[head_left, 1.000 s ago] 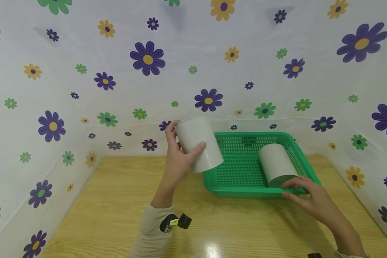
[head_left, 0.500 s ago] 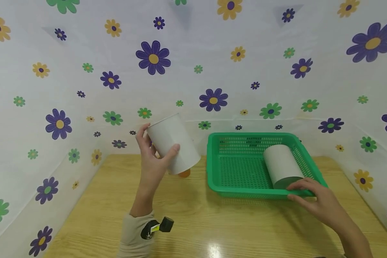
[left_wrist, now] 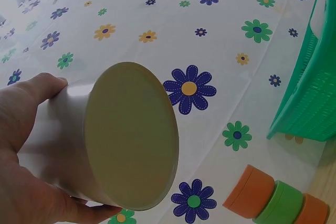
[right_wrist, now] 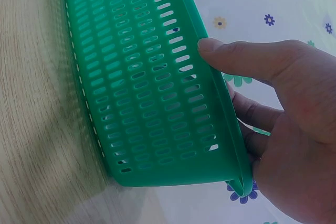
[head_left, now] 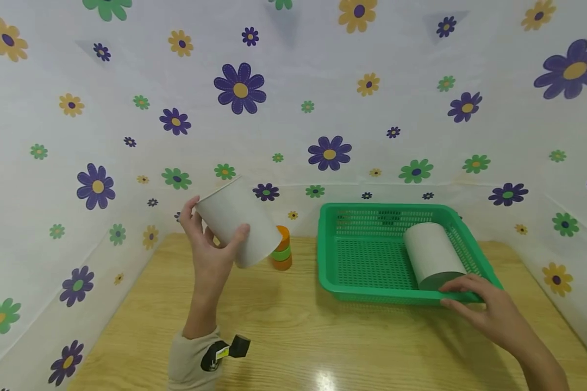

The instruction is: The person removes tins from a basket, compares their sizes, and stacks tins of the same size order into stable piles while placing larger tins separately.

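Observation:
In the head view, my left hand (head_left: 210, 263) grips a white cylinder (head_left: 232, 220) and holds it tilted in the air, its lower end leaning to the right. The left wrist view looks at a round, flat-looking end of it, with the thumb and fingers on opposite sides. My right hand (head_left: 489, 312) pinches the front rim of a green plastic basket (head_left: 381, 296) near its right corner; the right wrist view has the thumb outside the rim and fingers behind it. Inside the basket, on the right, a second white cylinder (head_left: 432, 252) lies on its side.
Just right of the raised cylinder, a stack of orange and green round pieces (head_left: 282, 255) stands on the wooden table (head_left: 293, 336). Behind and at the sides rises a white flower-print sheet (head_left: 283, 130).
My left hand has carried the white cylinder to the left, tilting it further and bringing the orange and green stack into sight. The right hand keeps its hold on the basket rim.

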Demonstrator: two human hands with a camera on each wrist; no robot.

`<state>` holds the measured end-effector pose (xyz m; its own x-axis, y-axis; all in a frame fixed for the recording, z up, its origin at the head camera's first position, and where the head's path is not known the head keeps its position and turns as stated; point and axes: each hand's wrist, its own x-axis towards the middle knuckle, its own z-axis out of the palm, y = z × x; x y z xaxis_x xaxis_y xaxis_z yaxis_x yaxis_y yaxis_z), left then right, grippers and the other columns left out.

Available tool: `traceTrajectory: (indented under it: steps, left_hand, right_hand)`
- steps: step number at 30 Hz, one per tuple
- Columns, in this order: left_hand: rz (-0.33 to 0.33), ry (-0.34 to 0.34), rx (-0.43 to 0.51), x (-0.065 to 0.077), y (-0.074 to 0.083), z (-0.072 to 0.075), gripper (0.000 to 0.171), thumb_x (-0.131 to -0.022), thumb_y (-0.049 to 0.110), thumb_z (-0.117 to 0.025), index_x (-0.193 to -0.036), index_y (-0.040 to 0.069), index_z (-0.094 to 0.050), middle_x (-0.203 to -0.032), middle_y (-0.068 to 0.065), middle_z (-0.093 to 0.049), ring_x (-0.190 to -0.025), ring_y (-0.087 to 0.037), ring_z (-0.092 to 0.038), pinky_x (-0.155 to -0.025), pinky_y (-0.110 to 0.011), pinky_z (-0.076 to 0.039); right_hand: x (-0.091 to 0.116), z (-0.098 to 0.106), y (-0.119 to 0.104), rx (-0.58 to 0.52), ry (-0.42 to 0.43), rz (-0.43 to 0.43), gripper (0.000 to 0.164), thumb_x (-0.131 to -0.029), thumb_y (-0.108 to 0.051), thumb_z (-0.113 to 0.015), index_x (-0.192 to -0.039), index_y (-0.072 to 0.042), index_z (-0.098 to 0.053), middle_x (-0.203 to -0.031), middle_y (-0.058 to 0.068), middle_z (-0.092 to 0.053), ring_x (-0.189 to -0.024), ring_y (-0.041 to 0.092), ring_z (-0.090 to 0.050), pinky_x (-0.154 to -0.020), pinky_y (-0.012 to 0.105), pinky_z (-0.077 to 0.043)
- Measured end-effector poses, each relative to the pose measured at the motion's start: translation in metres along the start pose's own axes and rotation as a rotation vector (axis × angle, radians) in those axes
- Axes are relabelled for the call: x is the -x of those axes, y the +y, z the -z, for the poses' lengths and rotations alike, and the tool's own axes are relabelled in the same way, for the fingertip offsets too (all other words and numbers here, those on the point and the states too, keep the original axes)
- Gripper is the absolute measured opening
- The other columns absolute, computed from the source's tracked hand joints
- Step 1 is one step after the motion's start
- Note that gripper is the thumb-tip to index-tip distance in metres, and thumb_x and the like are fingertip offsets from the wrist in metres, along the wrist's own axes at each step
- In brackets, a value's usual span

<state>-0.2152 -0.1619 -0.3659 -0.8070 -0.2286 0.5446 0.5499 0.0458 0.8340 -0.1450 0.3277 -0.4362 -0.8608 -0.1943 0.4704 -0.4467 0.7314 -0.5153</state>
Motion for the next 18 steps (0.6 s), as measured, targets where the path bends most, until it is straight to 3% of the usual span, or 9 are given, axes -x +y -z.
traceTrajectory:
  steps: [9,18]
  left_hand:
    - [-0.070,0.058,-0.061,-0.003,-0.005,0.012,0.094,-0.087,0.006,-0.080,-0.156,0.026,-0.020,-0.151,-0.001,-0.034,-0.129,-0.037,-0.049,-0.092,-0.074,-0.047]
    - [-0.069,0.098,-0.143,-0.008,-0.025,0.030,0.093,-0.086,0.007,-0.081,-0.156,0.028,-0.024,-0.147,-0.002,-0.036,-0.128,-0.035,-0.049,-0.097,-0.072,-0.046]
  right_hand:
    - [0.001,0.000,0.001,0.004,0.012,0.018,0.036,-0.075,-0.003,-0.089,-0.099,-0.026,-0.075,-0.100,-0.009,-0.069,-0.100,-0.012,-0.051,-0.081,0.005,-0.039]
    - [0.001,-0.002,0.001,-0.011,0.019,0.022,0.036,-0.074,-0.002,-0.090,-0.098,-0.024,-0.075,-0.099,-0.010,-0.068,-0.100,-0.012,-0.051,-0.081,0.003,-0.038]
